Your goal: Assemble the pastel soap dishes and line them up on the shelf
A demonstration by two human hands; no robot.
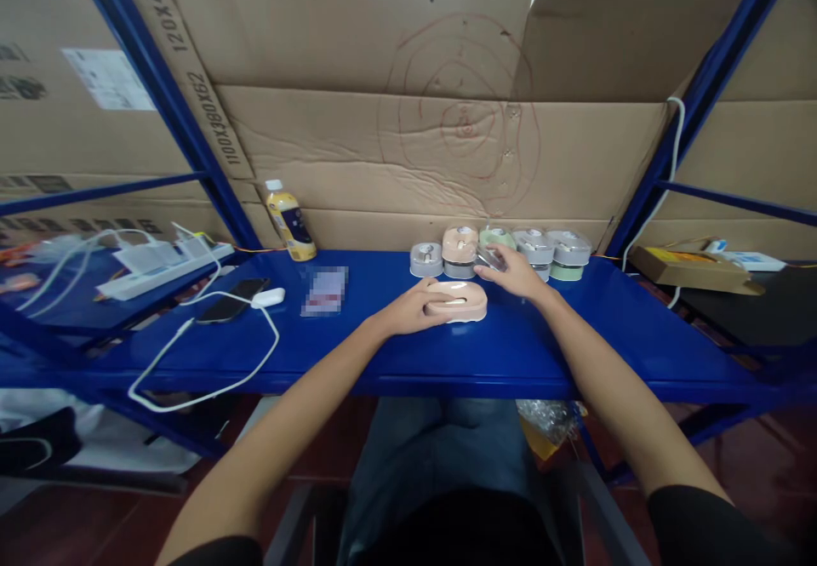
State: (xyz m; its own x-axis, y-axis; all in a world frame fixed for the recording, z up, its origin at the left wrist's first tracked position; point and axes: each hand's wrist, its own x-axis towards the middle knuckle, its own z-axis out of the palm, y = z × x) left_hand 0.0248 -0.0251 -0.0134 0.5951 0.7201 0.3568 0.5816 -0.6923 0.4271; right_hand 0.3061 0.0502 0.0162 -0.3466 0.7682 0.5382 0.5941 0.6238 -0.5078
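Clasping the left end of a pale pink, oblong plastic case [467, 305] on the blue metal table [357, 360], had the left hand [416, 307] curled over it, fingers across the top, with the right end bare beyond the fingertips. Pinched a small, clear plastic piece [489, 258], tilted, in the right hand [511, 273], just behind and to the right of the pink case; could not make out its full shape. Had stacked grey and green plastic boxes [570, 248] with clear tops near that hand, farther right.
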